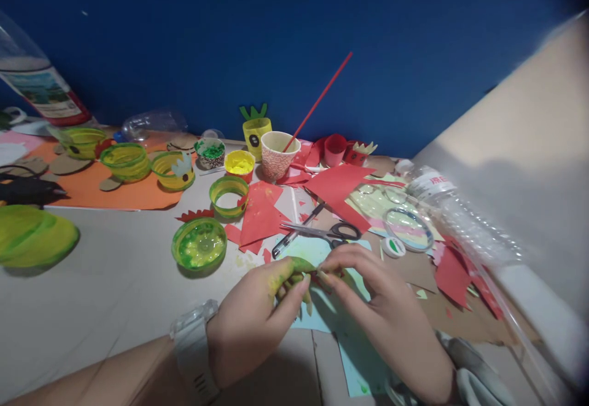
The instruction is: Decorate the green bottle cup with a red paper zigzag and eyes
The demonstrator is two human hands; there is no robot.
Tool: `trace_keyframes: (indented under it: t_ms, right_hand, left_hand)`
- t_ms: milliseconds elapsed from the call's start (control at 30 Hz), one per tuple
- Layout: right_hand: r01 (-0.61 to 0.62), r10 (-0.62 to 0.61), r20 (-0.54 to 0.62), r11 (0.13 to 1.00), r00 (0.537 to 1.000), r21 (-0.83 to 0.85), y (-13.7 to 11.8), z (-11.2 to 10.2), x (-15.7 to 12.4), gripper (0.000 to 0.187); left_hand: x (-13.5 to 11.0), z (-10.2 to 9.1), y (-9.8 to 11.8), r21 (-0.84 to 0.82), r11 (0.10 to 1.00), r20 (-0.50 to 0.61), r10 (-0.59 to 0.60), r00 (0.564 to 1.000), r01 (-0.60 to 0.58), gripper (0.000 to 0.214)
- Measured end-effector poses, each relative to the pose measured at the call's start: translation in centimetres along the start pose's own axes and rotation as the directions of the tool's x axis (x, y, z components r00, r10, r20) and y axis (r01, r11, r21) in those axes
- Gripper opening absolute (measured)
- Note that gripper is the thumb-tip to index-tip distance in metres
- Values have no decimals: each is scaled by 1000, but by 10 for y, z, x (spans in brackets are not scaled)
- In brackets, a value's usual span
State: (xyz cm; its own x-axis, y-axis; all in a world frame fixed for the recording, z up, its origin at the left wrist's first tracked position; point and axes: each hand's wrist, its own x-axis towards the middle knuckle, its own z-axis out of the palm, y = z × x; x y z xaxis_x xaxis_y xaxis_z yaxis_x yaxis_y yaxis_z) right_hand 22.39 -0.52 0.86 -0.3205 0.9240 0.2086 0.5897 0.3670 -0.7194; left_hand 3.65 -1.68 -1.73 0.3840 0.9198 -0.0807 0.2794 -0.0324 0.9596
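My left hand (257, 320), paint-stained green and with a white watch on its wrist, is pinched shut on a small green and red paper piece (311, 276) over a light blue sheet (322, 317). My right hand (381, 308) meets it fingertip to fingertip and pinches the same piece. The piece is mostly hidden by my fingers. Just beyond my hands lie scissors (322, 232) and a pen (297, 230).
A green-painted bottle bottom (199, 244), a painted ring (229, 195), paint pots (239, 163), a paper cup with a red stick (277, 154), red paper scraps (260, 213) and a clear plastic bottle (455, 210) crowd the table. Orange paper (92, 191) with more painted cups lies at the left.
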Motion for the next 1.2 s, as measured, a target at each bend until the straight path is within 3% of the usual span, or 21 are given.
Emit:
trace_keyframes:
  t_ms: [233, 533, 767, 1200]
  right_hand:
    - [-118, 113, 53, 988, 992, 96, -3, -2, 2, 7]
    - [-298, 256, 161, 888, 953, 349, 2, -1, 4, 9]
    - [-307, 248, 201, 880, 948, 363, -1, 1, 6, 8]
    - [-261, 224, 157, 924, 962, 279, -4, 2, 6, 6]
  left_hand:
    - [-2, -1, 3, -4, 1000, -4, -9, 1000, 9, 21]
    - [-1, -1, 7, -85, 996, -27, -39, 999, 37, 20]
    - [2, -1, 8, -161, 986, -34, -38, 999, 32, 18]
    - [1, -1, 8, -128, 991, -23, -49, 999, 46, 17]
